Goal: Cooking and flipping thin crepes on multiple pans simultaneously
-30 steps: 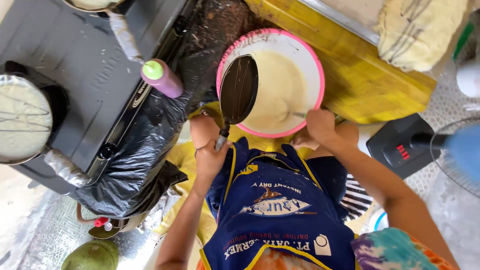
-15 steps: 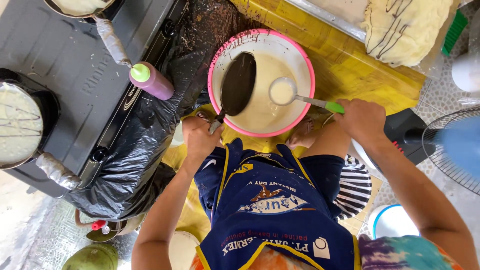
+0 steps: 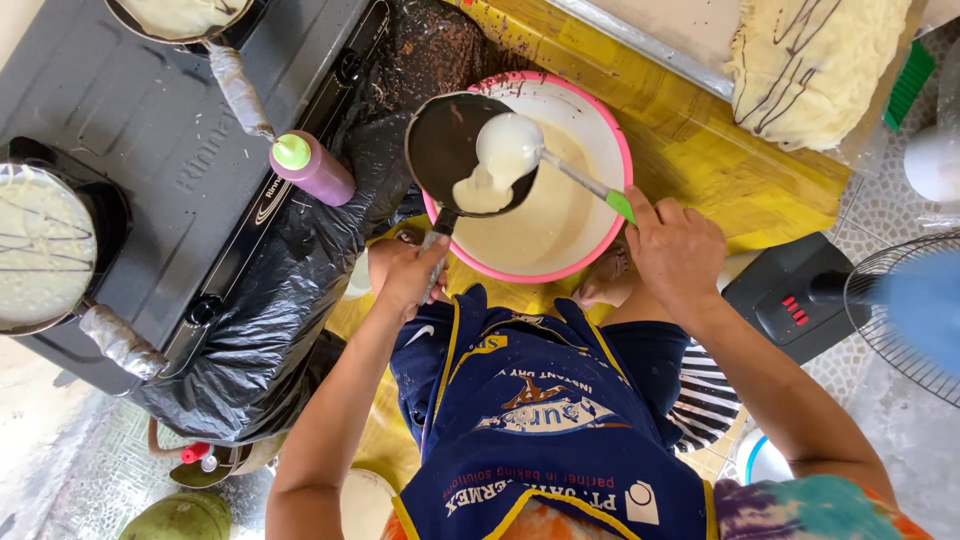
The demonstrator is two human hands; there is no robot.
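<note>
Head view. A small dark frying pan [image 3: 462, 150] is held over the pink-rimmed batter bowl [image 3: 590, 130] at upper centre of the frame. The pan's handle is gripped in the closed left hand [image 3: 405, 275], just below the bowl's lower left rim. A ladle [image 3: 510, 148] with a pale round cup and a green-tipped handle is gripped in the closed right hand [image 3: 675, 245], right of centre; its cup is tilted over the pan, and pale batter [image 3: 480, 192] is seen running from it onto the pan's lower half.

Handling, as judged: the pan is rigid and probably light, and is best taken at the handle end, away from the dark face. The ladle is stiff and slim; its handle may be slick where batter has touched it. The batter is fluid and will spill if the pan is tipped.

Pose: both forearms are extended upward in the frame from the lower edge, the left wrist fairly straight, the right wrist turned inward toward the bowl.

At upper left, a purple squeeze bottle [image 3: 315, 168] with a green cap lies on a black gas stove [image 3: 130, 130]. A second filled pan [image 3: 45, 245] rests at left edge.
</note>
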